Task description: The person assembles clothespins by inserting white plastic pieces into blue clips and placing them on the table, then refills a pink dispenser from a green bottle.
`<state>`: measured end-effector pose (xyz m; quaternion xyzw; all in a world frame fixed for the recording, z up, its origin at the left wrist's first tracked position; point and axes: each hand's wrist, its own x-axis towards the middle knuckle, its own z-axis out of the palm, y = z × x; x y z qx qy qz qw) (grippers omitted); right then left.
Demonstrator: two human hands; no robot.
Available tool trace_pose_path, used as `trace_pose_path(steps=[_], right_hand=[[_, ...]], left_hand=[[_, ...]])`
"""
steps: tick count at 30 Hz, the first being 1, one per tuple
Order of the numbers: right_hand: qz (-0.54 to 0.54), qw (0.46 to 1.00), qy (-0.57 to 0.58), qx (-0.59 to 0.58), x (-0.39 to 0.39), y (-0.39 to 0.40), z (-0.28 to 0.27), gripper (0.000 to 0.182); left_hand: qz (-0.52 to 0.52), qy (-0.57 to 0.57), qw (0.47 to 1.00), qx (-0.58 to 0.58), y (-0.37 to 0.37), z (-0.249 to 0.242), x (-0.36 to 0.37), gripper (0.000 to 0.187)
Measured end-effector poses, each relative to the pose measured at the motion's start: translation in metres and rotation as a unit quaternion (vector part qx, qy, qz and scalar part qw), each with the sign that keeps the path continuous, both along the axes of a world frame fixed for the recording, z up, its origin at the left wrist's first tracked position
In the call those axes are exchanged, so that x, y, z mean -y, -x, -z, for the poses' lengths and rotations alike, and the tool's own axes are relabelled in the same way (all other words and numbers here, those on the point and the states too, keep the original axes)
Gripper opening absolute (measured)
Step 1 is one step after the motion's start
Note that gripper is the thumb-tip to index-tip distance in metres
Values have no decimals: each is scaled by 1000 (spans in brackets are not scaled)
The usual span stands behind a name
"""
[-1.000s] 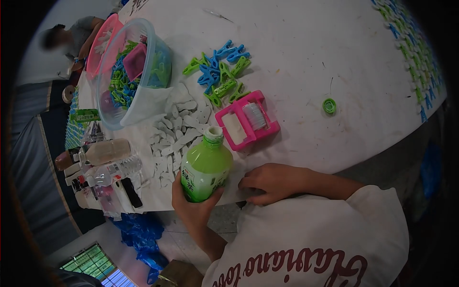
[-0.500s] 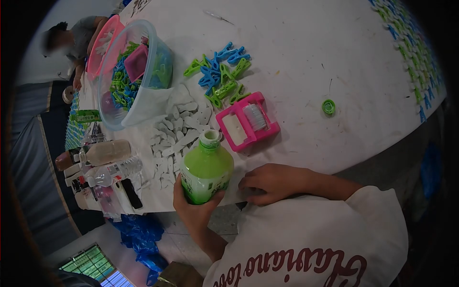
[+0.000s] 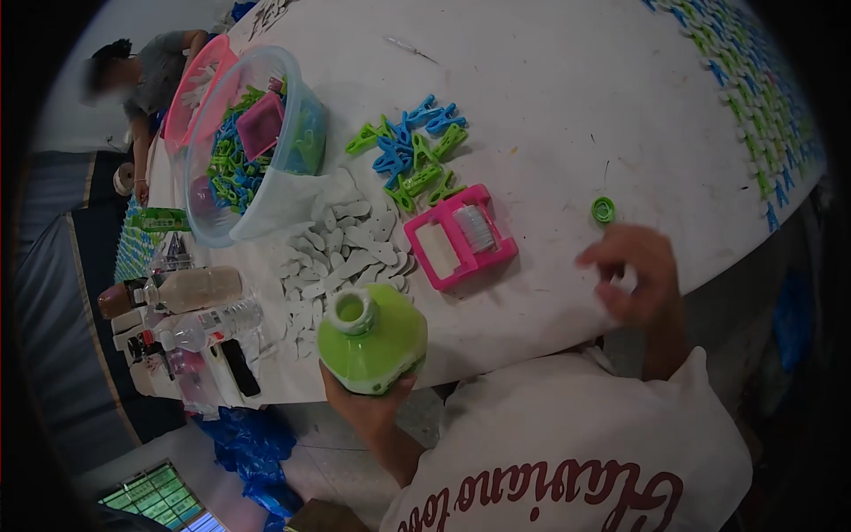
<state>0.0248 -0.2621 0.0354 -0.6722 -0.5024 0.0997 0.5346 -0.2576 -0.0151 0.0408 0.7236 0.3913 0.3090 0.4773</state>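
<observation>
My left hand (image 3: pixel 377 417) is wrapped around an uncapped green drink bottle (image 3: pixel 381 337) at the table's front edge; the bottle leans so that its open mouth points up at me. My right hand (image 3: pixel 636 275) is in the air over the right front edge, slightly blurred, thumb and forefinger curved apart with nothing between them. Just beyond its fingertips a green bottle cap (image 3: pixel 603 210) lies on the table. Between the two hands, farther in, sits a pink tape dispenser (image 3: pixel 461 238) with a roll in it.
Grey-white clip pieces (image 3: pixel 337 244) are heaped behind the bottle, blue and green clips (image 3: pixel 408 151) beyond them. A clear tub (image 3: pixel 306 133) of clips stands left, near several bottles (image 3: pixel 199 291) and a phone (image 3: pixel 239 368). Rows of clips (image 3: pixel 753 115) line the far right. Another person (image 3: pixel 160 71) is far left.
My right hand has lifted from the table edge and moved right, toward the cap. My left hand has drawn the bottle slightly closer and tilted its mouth toward me.
</observation>
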Motion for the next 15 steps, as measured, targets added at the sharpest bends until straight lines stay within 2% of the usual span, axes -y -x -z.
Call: trace_pose_path(steps=[2, 3, 4, 5, 6, 8, 11, 13, 14, 15], right_hand=[[157, 982, 103, 1, 24, -27, -4, 35], [159, 981, 109, 10, 31, -30, -7, 35], [192, 965, 174, -50, 35, -33, -9, 39], [224, 939, 237, -111, 38, -34, -9, 43], [226, 939, 239, -105, 38, -35, -6, 43], [212, 912, 307, -170, 35, -33, 7, 51], [248, 885, 373, -122, 18, -33, 15, 49], [231, 899, 357, -108, 15, -36, 23, 45], [228, 907, 337, -106, 14, -37, 25, 42], [208, 913, 337, -93, 10, -38, 25, 42]], left_hand=[[-12, 14, 1000, 25, 9, 20, 1, 94], [6, -36, 999, -4, 15, 27, 2, 87], [23, -88, 995, -31, 17, 35, 3, 81], [23, -84, 996, -25, 16, 44, 3, 81], [38, -58, 998, 6, 14, 52, 3, 78], [68, -8, 995, 66, 10, 65, 3, 73], [91, 62, 982, 154, 8, 83, 7, 65], [81, 94, 968, 218, 11, 90, 9, 60], [58, 87, 969, 225, 11, 92, 4, 60], [90, 83, 971, 204, 8, 93, -7, 53]])
